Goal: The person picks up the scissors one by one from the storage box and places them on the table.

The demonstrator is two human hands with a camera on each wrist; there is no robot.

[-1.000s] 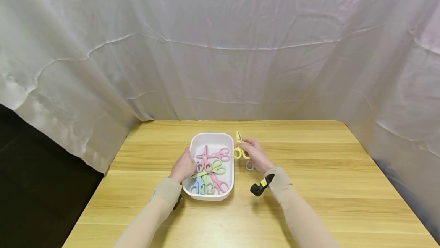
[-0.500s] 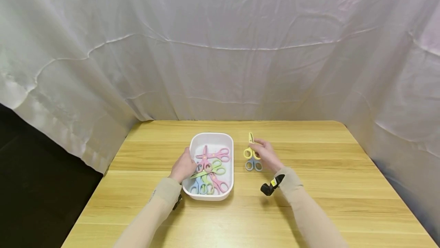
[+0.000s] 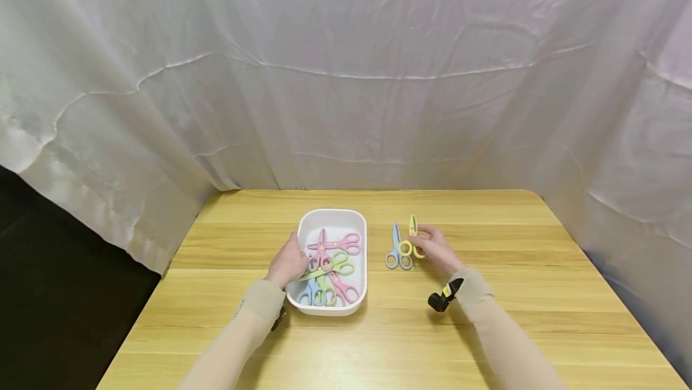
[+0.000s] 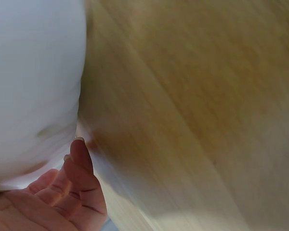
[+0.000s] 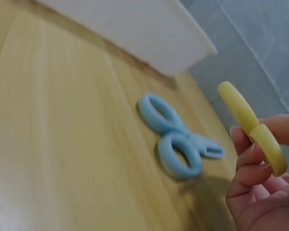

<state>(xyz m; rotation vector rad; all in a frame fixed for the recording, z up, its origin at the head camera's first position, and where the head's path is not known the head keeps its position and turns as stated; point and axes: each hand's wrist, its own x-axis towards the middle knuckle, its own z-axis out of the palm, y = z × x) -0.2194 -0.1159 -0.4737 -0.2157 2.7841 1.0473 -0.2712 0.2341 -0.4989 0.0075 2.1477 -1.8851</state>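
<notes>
In the head view my left hand [image 3: 289, 262] grips the left side of a white plastic bin [image 3: 361, 270]. The left wrist view has its fingers [image 4: 82, 161] bent against the bin's outer wall [image 4: 33, 72]. Inside lie several scissors: pink scissors [image 3: 342, 244], green scissors [image 3: 343, 262] and blue scissors [image 3: 313, 291] among them. My right hand [image 3: 435, 249] pinches a pair of yellow scissors [image 3: 413, 225], blades pointing away from me. In the right wrist view their yellow handles [image 5: 238, 103] are held above the table. Just left of them, light blue scissors [image 5: 180, 161] lie flat.
A wooden table [image 3: 486, 330] carries everything, with bare wood to the right of the right hand and in front of the bin. Pale curtains [image 3: 346, 107] hang behind the table. A dark area [image 3: 59, 282] borders it on the left.
My right hand has carried the yellow scissors to the right, from beside the bin to just right of the blue scissors, uncovering these. The left hand and bin stay put.
</notes>
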